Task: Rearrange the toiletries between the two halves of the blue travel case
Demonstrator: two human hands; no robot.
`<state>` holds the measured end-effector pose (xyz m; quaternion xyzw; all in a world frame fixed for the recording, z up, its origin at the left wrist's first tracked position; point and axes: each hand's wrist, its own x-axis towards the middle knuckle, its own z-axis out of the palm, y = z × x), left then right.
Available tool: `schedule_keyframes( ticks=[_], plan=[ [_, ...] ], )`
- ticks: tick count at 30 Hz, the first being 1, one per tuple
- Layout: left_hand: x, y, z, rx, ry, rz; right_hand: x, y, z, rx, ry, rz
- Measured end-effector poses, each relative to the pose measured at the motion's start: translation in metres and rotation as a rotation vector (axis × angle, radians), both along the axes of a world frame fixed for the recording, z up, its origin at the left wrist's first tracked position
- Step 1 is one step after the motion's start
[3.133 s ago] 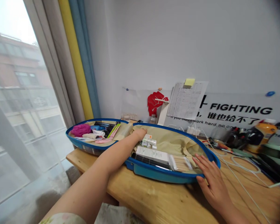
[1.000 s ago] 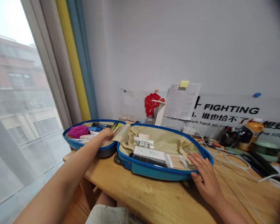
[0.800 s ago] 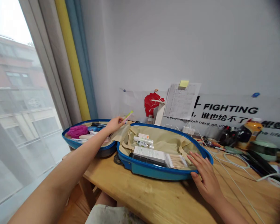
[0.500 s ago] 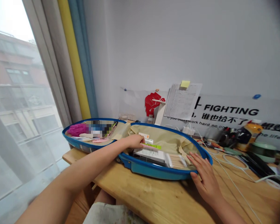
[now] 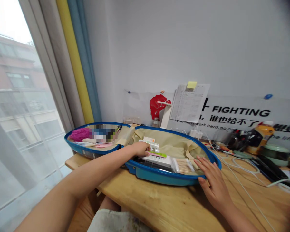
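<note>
Pinching a slim green-and-pink strip between thumb and fingers, the left hand is closed low over the right half of an open blue suitcase. The strip, possibly a toothbrush though it is too thin here to tell, lies just above a white carton. The right hand rests open and flat, fingers spread, on the front rim of that half.

A strip held this lightly could slip and drop beside the carton, and a knock from the wrist could roll the small white bottles. If the right hand lifted, the shell could shift on the wooden table, and the white cable nearby could snag.

The shell is hard, glossy and oval, while the cream fabric lining looks soft and creased. A packet of wooden cotton swabs sits by the carton, and a puffy pink bath sponge fills one end of the other half.
</note>
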<state>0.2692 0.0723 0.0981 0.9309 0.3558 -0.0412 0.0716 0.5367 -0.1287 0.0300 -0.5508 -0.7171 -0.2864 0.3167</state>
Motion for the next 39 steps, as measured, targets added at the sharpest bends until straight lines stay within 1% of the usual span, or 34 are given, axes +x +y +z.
schedule_keyframes(
  ticks=[7, 13, 19, 24, 27, 30, 32, 34, 36, 39],
  plan=[
    [0.001, 0.004, -0.002, 0.009, 0.024, -0.026, -0.001, 0.001, 0.0, 0.027, -0.013, -0.003],
    [0.002, 0.004, -0.002, 0.019, 0.033, -0.028, 0.001, 0.001, -0.002, 0.002, -0.001, -0.012],
    [0.002, 0.004, 0.0, 0.021, 0.025, -0.051, 0.001, 0.001, -0.001, 0.018, -0.013, -0.001],
    [0.001, -0.003, 0.0, 0.025, -0.014, -0.037, 0.001, 0.001, 0.0, 0.009, -0.011, -0.003],
    [0.0, -0.005, 0.005, 0.056, -0.083, -0.006, 0.002, 0.002, -0.001, -0.004, 0.003, -0.004],
    [-0.011, 0.005, 0.018, 0.126, -0.187, 0.074, 0.004, 0.002, -0.002, -0.024, 0.02, -0.015],
    [-0.028, 0.022, 0.028, 0.186, -0.242, 0.183, 0.004, 0.002, -0.002, -0.04, 0.028, -0.018],
    [-0.053, 0.044, 0.036, 0.237, -0.256, 0.324, 0.004, 0.001, -0.001, -0.042, 0.026, -0.015],
    [-0.082, 0.066, 0.038, 0.255, -0.219, 0.473, 0.003, 0.001, -0.001, -0.031, 0.019, -0.012],
    [-0.122, 0.089, 0.028, 0.217, -0.103, 0.633, 0.002, 0.001, -0.001, -0.015, 0.008, -0.016]
  ],
)
